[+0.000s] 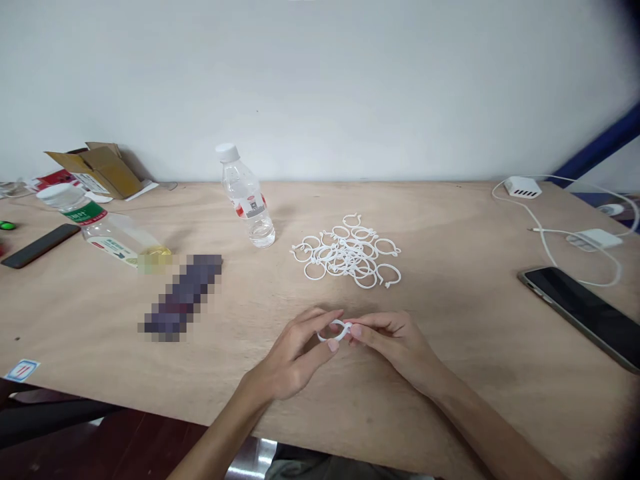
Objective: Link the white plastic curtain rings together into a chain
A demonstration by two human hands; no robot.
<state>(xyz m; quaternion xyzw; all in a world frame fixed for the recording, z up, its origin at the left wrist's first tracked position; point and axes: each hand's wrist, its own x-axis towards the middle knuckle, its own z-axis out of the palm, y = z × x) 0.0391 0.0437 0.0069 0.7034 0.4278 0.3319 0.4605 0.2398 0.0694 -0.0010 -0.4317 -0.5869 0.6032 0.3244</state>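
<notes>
Over the bare plywood surface (475,347) my left hand (293,360) and right hand (397,343) sat together, fingers of both pinched shut on one white ring (336,331) held crosswise between them, equally near each, while the heap of rings (347,255) lay straight ahead beyond my fingertips.

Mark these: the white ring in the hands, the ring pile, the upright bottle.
white ring (339,324), head view, top arc of the loop.
ring pile (346,253), head view, middle of the heap.
upright bottle (249,202), head view, on its label.
</notes>
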